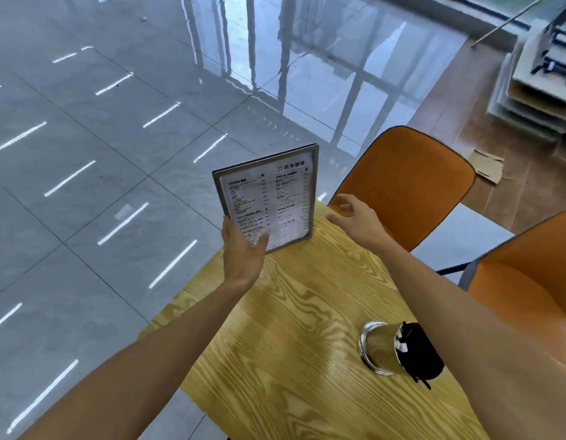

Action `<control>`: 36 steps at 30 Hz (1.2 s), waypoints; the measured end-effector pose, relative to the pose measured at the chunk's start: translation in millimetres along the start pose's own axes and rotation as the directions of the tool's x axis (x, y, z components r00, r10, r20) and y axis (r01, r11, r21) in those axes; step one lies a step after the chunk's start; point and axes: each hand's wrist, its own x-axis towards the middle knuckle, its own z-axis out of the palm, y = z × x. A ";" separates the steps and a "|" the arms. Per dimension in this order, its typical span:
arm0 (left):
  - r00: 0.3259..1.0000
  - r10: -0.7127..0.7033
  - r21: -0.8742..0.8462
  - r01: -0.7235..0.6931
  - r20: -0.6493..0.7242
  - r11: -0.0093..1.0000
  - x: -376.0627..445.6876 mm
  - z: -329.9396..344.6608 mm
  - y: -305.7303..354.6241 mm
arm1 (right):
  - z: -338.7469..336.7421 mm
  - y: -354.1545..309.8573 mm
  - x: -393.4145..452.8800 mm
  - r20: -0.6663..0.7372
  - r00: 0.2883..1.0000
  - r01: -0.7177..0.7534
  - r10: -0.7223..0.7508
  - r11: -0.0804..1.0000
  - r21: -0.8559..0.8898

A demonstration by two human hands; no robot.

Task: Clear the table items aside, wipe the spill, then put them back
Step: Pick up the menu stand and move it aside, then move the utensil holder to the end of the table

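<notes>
At the far left corner of the yellow wood-grain table [307,312], a framed menu [269,198] upright, tilted slightly back, its lower right corner touching or just above the tabletop; cannot tell which. Left hand [242,249] gripping the menu's lower left corner, thumb laid over the printed front, fingers [227,227] wrapped behind the frame edge and mostly hidden. Right hand [354,217] just right of the menu, apart from it, hovering over the table's far edge, fingers [345,204] loosely spread and slightly curled, holding nothing. Nearer on the right side of the table, partly hidden by the right forearm, a shiny metal-rimmed glass holder [378,347] with something black and white [418,354] inside; contents too blurred to name. Beyond the table's far right edge, an orange chair [408,182]; a second orange chair [529,274] at the right. Glossy grey tile floor [84,154] to the left and far, streaked with light reflections. Far right, stacked pale boards [535,100] and a scrap of cardboard [488,166] on the brown floor.
</notes>
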 end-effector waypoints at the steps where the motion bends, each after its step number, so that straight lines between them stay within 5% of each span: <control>1: 1.000 0.011 0.006 -0.011 0.018 1.000 -10.6 7.1 5.3 | -9.3 7.6 -10.0 -0.010 1.000 0.000 0.000 1.000 -0.009; 11: 0.845 0.077 0.154 -0.185 0.528 0.971 -106.3 98.5 26.9 | -88.9 118.4 -124.7 -0.189 0.975 -0.113 0.121 0.992 0.052; 16: 0.739 0.040 0.142 -0.183 0.673 0.973 -151.9 132.8 25.3 | -99.6 180.9 -179.5 -0.215 0.933 -0.232 0.287 0.940 0.249; 21: 0.697 0.014 0.156 -0.179 0.717 0.971 -184.0 156.3 19.6 | -82.6 220.2 -222.2 -0.105 0.929 -0.304 0.356 0.892 0.335; 26: 0.660 0.118 -0.003 -0.173 0.742 0.985 -204.0 168.9 15.7 | -45.1 232.5 -247.1 0.114 0.965 -0.261 0.238 0.928 0.265; 36: 0.759 0.049 -0.073 -0.002 0.650 0.997 -198.7 150.1 8.6 | -14.7 192.9 -240.7 0.120 0.989 -0.133 0.089 0.894 0.428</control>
